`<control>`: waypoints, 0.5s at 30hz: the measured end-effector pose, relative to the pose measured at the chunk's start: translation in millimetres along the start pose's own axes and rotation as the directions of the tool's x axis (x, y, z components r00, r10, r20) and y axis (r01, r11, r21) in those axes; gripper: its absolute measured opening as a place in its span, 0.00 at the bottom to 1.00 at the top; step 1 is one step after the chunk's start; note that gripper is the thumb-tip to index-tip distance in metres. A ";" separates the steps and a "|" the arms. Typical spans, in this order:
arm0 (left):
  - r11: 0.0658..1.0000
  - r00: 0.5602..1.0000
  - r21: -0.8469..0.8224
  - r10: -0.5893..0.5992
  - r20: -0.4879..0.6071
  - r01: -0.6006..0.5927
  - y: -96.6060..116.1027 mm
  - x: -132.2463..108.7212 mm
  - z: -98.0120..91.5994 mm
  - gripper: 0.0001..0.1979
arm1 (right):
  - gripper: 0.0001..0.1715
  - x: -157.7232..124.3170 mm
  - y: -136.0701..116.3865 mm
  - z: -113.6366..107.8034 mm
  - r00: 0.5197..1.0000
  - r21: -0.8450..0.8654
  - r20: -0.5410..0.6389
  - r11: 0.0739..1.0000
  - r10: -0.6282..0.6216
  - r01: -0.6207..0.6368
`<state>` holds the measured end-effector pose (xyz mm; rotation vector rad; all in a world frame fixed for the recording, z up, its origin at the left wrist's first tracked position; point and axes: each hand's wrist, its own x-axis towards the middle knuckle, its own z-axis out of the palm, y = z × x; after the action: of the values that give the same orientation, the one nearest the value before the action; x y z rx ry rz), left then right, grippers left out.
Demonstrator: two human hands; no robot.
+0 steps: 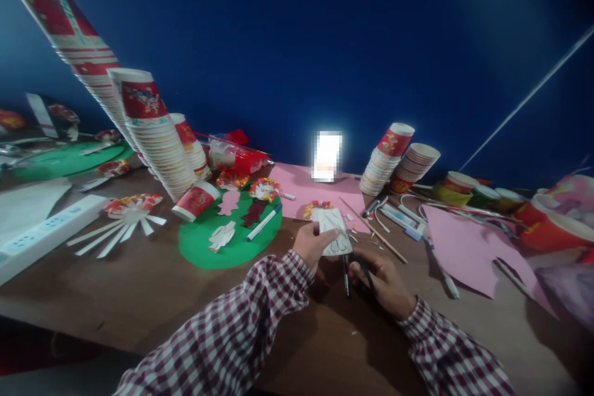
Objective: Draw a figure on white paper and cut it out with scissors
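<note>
A small piece of white paper (333, 227) with a figure drawn in dark outline is pinched in my left hand (312, 246), thumb across its face. My right hand (383, 281) has its fingers through the handles of black scissors (369, 273). The scissors are at the lower edge of the paper; how far the blades are apart is hard to make out. To the left, a green paper disc (204, 258) bears a white cut-out figure (223, 236), a pink cut-out (228, 202), a dark red one (253, 214) and a marker pen (264, 223).
Tall stacks of paper cups (155, 136) lean at the left, with shorter cup stacks (386, 158) behind on the right. A power strip (46, 235) lies at the far left. Pink paper (464, 247), a wooden stick (378, 236) and paper scraps lie on the brown table (297, 346).
</note>
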<state>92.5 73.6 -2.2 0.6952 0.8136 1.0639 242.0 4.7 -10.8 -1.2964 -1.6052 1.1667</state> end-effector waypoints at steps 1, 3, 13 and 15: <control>1.000 1.000 -0.001 0.000 0.000 0.000 -0.1 0.0 0.0 0.19 | 0.19 0.0 0.0 0.3 1.000 0.000 -0.003 1.000 0.002 -0.002; 1.000 1.000 -0.003 -0.004 0.000 0.004 -0.3 -0.2 -0.1 0.19 | 0.19 -0.1 -0.3 0.7 1.000 -0.003 -0.006 1.000 0.003 -0.003; 1.000 1.000 0.017 -0.005 -0.008 0.005 0.1 0.3 -0.2 0.19 | 0.19 0.0 -2.2 0.0 1.000 -0.031 -0.002 1.000 -0.007 0.007; 1.000 1.000 0.006 -0.005 -0.005 0.005 0.2 0.2 -0.1 0.19 | 0.19 -0.2 -1.5 0.0 1.000 -0.025 0.002 1.000 -0.002 0.002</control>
<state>92.4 73.8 -2.1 0.6950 0.8227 1.0597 241.5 4.4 -9.4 -1.3098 -1.6265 1.1509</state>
